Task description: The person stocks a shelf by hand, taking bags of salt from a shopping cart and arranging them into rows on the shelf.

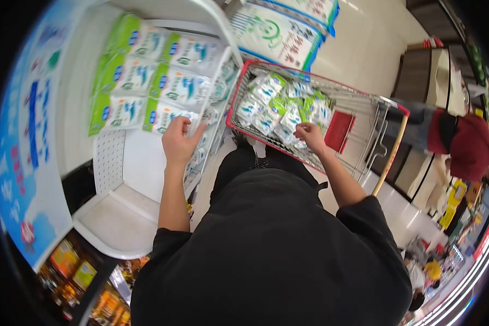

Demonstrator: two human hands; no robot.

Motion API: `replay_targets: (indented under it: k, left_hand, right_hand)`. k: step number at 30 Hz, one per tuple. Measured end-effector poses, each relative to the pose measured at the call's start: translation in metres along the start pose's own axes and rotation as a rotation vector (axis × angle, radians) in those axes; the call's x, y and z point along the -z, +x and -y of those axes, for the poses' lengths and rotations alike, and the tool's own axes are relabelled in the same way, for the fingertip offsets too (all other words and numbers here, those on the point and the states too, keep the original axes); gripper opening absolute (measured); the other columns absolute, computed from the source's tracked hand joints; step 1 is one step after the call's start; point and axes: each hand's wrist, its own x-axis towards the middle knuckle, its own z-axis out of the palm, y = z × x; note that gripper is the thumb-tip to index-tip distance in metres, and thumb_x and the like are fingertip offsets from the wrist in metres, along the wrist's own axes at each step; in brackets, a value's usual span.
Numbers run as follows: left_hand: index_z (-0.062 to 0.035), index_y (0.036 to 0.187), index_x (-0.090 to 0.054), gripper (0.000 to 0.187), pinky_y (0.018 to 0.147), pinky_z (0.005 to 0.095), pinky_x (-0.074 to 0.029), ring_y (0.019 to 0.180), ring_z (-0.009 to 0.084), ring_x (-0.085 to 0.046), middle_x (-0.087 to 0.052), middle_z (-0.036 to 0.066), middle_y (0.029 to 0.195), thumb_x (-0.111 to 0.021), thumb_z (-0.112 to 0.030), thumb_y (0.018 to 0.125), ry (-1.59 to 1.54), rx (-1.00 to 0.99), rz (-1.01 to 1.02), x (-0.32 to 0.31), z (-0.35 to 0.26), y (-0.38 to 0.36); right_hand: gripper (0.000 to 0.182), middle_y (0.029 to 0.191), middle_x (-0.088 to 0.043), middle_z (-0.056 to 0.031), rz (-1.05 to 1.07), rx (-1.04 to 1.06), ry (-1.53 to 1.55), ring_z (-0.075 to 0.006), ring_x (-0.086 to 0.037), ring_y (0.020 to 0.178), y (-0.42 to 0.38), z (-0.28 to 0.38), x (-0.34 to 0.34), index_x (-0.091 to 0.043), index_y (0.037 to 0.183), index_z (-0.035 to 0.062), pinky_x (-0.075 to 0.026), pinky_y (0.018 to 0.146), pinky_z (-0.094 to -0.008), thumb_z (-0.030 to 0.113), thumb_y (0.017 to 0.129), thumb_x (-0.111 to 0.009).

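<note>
My left hand (178, 140) rests on a white and green packet (165, 116) at the lower edge of a stack of such packets on a white shelf (141, 163); its fingers lie over the packet's edge. Over in the red shopping cart (358, 100), my right hand (311, 136) has its fingers closed on one of the several packets (288, 119) that fill the basket. Both arms come out of black short sleeves.
The shelf stack (152, 76) has green-edged packets in rows. Large white sacks (277, 32) stand beyond the cart. Another person in a red top (467, 144) stands at the right. Bottles (70, 266) fill a lower shelf at the bottom left.
</note>
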Motion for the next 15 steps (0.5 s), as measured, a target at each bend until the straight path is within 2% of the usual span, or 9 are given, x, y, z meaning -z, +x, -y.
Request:
replay_targets:
  k: [2,3,4,5,6,8,10,12,15]
  left_hand:
    - [-0.0056,0.095,-0.065,0.036,0.061,0.0374,-0.048,0.07,0.025,-0.057,-0.06,0.008,0.083,-0.092,-0.027,0.084,0.253,-0.411,-0.064,-0.022,-0.013,0.006]
    - [-0.0045,0.102,-0.067,0.034,0.066,0.0365,-0.05,0.076,0.0265,-0.062,-0.064,0.01,0.09,-0.092,-0.018,0.083,0.253,-0.364,-0.084,-0.03,-0.006,0.004]
    - [-0.0037,0.102,-0.067,0.034,0.067,0.0366,-0.051,0.077,0.027,-0.063,-0.065,0.011,0.092,-0.092,-0.015,0.083,0.24,-0.326,-0.124,-0.036,-0.003,0.002]
    - [-0.0029,0.103,-0.067,0.033,0.068,0.0367,-0.052,0.079,0.0275,-0.063,-0.065,0.011,0.093,-0.091,-0.012,0.083,0.225,-0.29,-0.167,-0.043,0.004,0.002]
    - [-0.0022,0.102,-0.068,0.032,0.065,0.0365,-0.051,0.077,0.0274,-0.062,-0.064,0.011,0.092,-0.092,-0.007,0.081,0.233,-0.361,-0.164,-0.046,0.005,0.005]
    - [-0.0015,0.102,-0.069,0.032,0.061,0.0363,-0.05,0.075,0.0272,-0.061,-0.064,0.011,0.092,-0.092,-0.002,0.08,0.248,-0.42,-0.134,-0.049,0.006,0.005]
    - [-0.0007,0.104,-0.069,0.034,0.06,0.0329,-0.047,0.076,0.024,-0.06,-0.064,0.011,0.096,-0.093,0.001,0.079,0.253,-0.366,-0.154,-0.05,0.008,0.003]
    - [-0.0016,0.105,-0.07,0.033,0.063,0.0328,-0.047,0.08,0.0229,-0.061,-0.065,0.01,0.097,-0.092,0.0,0.081,0.276,-0.307,-0.13,-0.049,0.007,0.001]
    - [-0.0024,0.107,-0.07,0.034,0.066,0.0324,-0.046,0.082,0.0215,-0.06,-0.067,0.01,0.099,-0.092,0.0,0.081,0.307,-0.256,-0.129,-0.05,0.01,-0.004]
  right_hand:
    - [0.034,0.099,-0.081,-0.0132,-0.019,-0.105,0.081,-0.0162,-0.076,0.086,0.035,-0.035,0.011,-0.07,0.123,-0.0023,-0.059,0.075,-0.0295,0.027,0.106,-0.069]
    - [0.034,0.099,-0.081,-0.0126,-0.042,-0.194,0.131,-0.0161,-0.077,0.084,0.052,-0.06,0.013,-0.07,0.122,-0.0014,-0.059,0.074,-0.0293,0.028,0.105,-0.07]
    - [0.033,0.098,-0.081,-0.0119,-0.066,-0.28,0.178,-0.0159,-0.077,0.083,0.073,-0.085,0.014,-0.071,0.12,-0.0006,-0.059,0.072,-0.0291,0.029,0.104,-0.071]
    - [0.033,0.096,-0.081,-0.013,-0.099,-0.321,0.141,-0.0192,-0.077,0.077,0.097,-0.11,0.01,-0.072,0.122,0.0022,-0.061,0.07,-0.0341,0.026,0.099,-0.075]
    - [0.033,0.096,-0.081,-0.013,-0.101,-0.354,0.154,-0.0192,-0.077,0.077,0.114,-0.121,0.01,-0.072,0.122,0.0022,-0.061,0.07,-0.0341,0.026,0.099,-0.075]
    - [0.038,0.099,-0.081,-0.0163,-0.144,-0.079,-0.492,-0.026,-0.078,0.08,0.148,-0.126,-0.001,-0.073,0.126,0.0039,-0.062,0.075,-0.0396,0.023,0.094,-0.078]
    - [0.046,0.111,-0.079,-0.0217,-0.179,-0.031,-0.414,-0.0324,-0.078,0.096,0.181,-0.121,-0.026,-0.072,0.129,0.006,-0.06,0.089,-0.0431,0.023,0.088,-0.082]
    - [0.059,0.127,-0.074,-0.0236,-0.188,0.063,-0.575,-0.0339,-0.072,0.117,0.209,-0.116,-0.049,-0.067,0.136,0.0042,-0.056,0.1,-0.0431,0.025,0.085,-0.087]
    - [0.071,0.131,-0.069,-0.0247,-0.119,0.035,-0.766,-0.038,-0.068,0.123,0.239,-0.103,-0.081,-0.06,0.142,0.0036,-0.053,0.104,-0.0466,0.028,0.082,-0.089]
